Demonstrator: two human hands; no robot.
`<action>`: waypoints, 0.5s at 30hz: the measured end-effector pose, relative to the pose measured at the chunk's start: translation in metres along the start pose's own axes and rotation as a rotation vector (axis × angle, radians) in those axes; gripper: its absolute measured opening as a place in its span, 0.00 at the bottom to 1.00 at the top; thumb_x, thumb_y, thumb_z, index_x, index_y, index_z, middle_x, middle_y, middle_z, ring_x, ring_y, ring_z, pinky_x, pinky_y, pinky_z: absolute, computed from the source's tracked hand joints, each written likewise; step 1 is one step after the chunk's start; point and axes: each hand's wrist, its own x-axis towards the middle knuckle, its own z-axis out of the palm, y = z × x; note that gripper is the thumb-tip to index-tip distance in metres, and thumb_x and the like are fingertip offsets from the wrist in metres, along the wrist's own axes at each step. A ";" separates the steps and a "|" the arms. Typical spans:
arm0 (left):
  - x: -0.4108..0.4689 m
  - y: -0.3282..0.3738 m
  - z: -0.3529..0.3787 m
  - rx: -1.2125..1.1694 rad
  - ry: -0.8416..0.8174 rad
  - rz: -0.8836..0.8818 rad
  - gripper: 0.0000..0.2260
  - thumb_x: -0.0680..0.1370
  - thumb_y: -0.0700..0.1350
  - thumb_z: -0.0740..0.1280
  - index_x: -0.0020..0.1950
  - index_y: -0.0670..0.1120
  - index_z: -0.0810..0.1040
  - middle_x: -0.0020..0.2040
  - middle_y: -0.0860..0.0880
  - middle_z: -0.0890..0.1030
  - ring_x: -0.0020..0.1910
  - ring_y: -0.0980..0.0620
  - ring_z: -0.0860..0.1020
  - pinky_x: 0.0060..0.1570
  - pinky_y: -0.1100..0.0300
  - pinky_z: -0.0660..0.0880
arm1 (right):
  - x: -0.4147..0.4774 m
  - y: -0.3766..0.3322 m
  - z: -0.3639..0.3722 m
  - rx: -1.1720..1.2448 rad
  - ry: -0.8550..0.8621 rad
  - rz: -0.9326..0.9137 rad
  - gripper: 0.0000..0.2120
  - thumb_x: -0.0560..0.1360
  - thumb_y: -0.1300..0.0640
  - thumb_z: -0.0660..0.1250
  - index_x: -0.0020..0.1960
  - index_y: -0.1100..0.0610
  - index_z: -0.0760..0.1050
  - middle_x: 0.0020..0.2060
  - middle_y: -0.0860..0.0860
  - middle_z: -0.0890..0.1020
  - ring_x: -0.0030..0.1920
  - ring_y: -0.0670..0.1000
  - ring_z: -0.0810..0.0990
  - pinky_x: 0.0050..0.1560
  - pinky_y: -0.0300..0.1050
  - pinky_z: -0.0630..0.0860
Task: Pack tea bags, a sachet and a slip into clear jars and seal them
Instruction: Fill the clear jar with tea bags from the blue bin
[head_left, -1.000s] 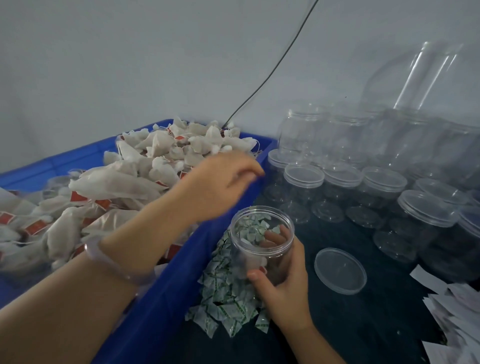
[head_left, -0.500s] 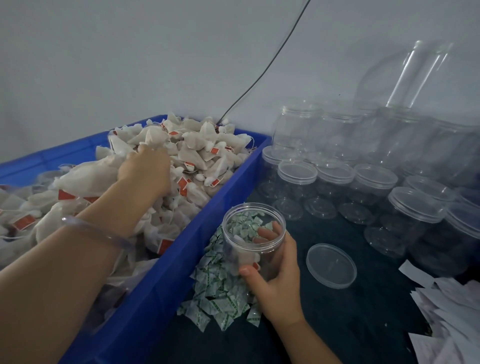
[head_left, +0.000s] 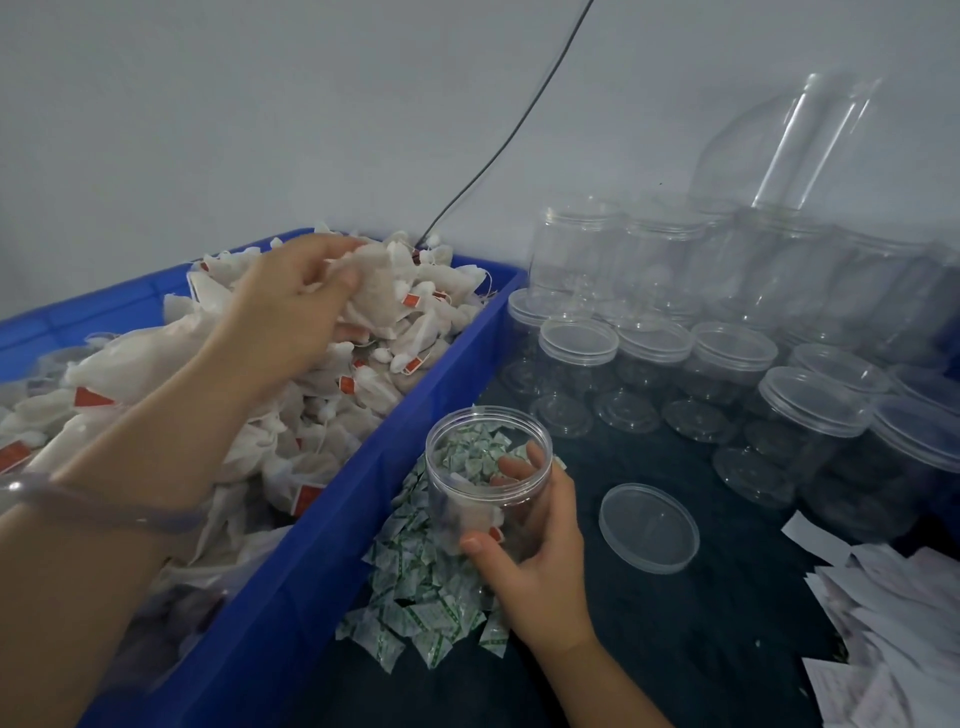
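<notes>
My right hand grips an open clear jar standing on the dark table beside the blue crate. At least one tea bag lies in the jar's bottom. My left hand is over the heap of white tea bags in the crate, fingers curled round a tea bag lifted off the heap. A pile of green-and-white sachets lies against the crate, under and behind the jar. The jar's loose clear lid lies flat to the right. White paper slips are heaped at the lower right.
Several lidded clear jars stand in rows at the right, with taller open jars and one very large jar behind them. A black cable runs up the grey wall. A clear bangle circles my left wrist.
My left hand went from above the jar back into the crate, dug into the heap, and now lifts a tea bag. My right hand has kept its grip on the jar.
</notes>
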 end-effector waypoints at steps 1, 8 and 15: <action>-0.006 0.005 0.008 -0.136 -0.078 -0.028 0.10 0.82 0.41 0.61 0.54 0.55 0.78 0.54 0.46 0.79 0.46 0.47 0.82 0.37 0.57 0.82 | 0.000 0.000 0.000 0.004 0.003 0.004 0.37 0.60 0.50 0.76 0.66 0.45 0.66 0.59 0.38 0.79 0.62 0.42 0.77 0.57 0.33 0.73; -0.027 0.009 0.036 0.017 -0.587 0.200 0.14 0.75 0.36 0.69 0.52 0.55 0.81 0.47 0.62 0.82 0.46 0.62 0.81 0.40 0.70 0.77 | 0.001 0.003 0.000 0.001 0.004 0.002 0.36 0.62 0.52 0.77 0.67 0.46 0.66 0.60 0.41 0.78 0.63 0.44 0.77 0.58 0.38 0.75; -0.037 0.017 0.040 0.254 -0.738 0.284 0.10 0.75 0.47 0.68 0.51 0.63 0.79 0.49 0.66 0.80 0.49 0.67 0.79 0.53 0.70 0.75 | 0.001 0.004 0.000 -0.096 0.005 -0.059 0.37 0.62 0.51 0.77 0.67 0.37 0.67 0.61 0.44 0.79 0.63 0.46 0.77 0.59 0.38 0.74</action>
